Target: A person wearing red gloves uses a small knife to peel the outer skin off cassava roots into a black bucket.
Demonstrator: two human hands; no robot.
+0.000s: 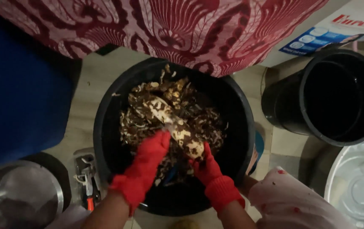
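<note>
**Gloved hands at a partly peeled root over a black basin of peelings**

We find both hands in red rubber gloves with ribbed cuffs, working over a large round black plastic basin (105, 140) that stands on the pale floor (84, 97). The basin is heaped with brown and cream peelings (135, 127).

The thing in hand is a long, pale, partly peeled root tuber (171, 123), lying aslant above the peelings, its far end pointing away from us and its near end down toward the right hand. Brown skin clings to it in patches.

The left hand (150, 154) is closed at the middle of the tuber; a small blade may be in it, but we cannot tell in the dim light. The right hand (205, 165) grasps the near, lower end from below.

We judge the tuber stiff and fairly heavy for its length, not fragile. Its bared flesh is likely damp and slick against rubber gloves, while the rough skin should give surer purchase. We would take hold at the unpeeled end, with support from beneath.

Around the basin we note:
- a red and white patterned cloth (182, 29) hanging at its far edge;
- a dark blue surface (16, 97) at left;
- a tall empty black bucket (338, 97) at right;
- a shiny metal bowl (360, 186) at lower right;
- another metal vessel (16, 195) at lower left;
- small tools (86, 182) lying on the floor just beside it.
</note>
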